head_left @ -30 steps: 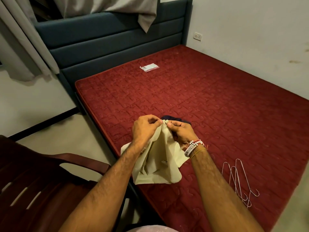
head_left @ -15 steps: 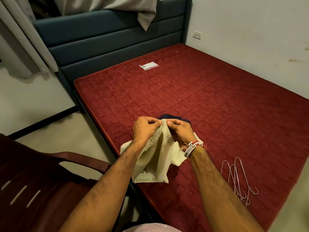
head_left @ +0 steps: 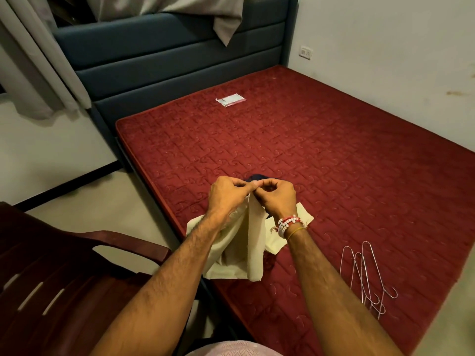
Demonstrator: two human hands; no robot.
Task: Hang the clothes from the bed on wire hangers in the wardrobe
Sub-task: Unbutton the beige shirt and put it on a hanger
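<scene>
Both hands were held close together above the near side of the red mattress (head_left: 334, 155), and a cream garment (head_left: 241, 253) was pinched between them at its top edge. The left hand (head_left: 227, 194) was curled, with thumb and fingers closed on the fabric. The right hand (head_left: 279, 199) was curled on it in the same way, and the two were met at the fingertips. The rest of the garment was left hanging in loose folds below the wrists; whether its lower part rested on the mattress could not be told. A dark blue garment (head_left: 259, 177) was seen lying on the mattress just behind the hands, mostly hidden by them. Beaded bracelets (head_left: 289, 223) were worn on the right wrist. A few wire hangers (head_left: 365, 273) were laid in a loose stack on the mattress to the right of the right forearm, well apart from the cream garment. A small packet (head_left: 230, 100) was placed near the blue padded headboard (head_left: 167, 62), over which a grey cloth (head_left: 192, 9) was draped. A dark red chair (head_left: 64, 278) was set at the left, beside the bed.
</scene>
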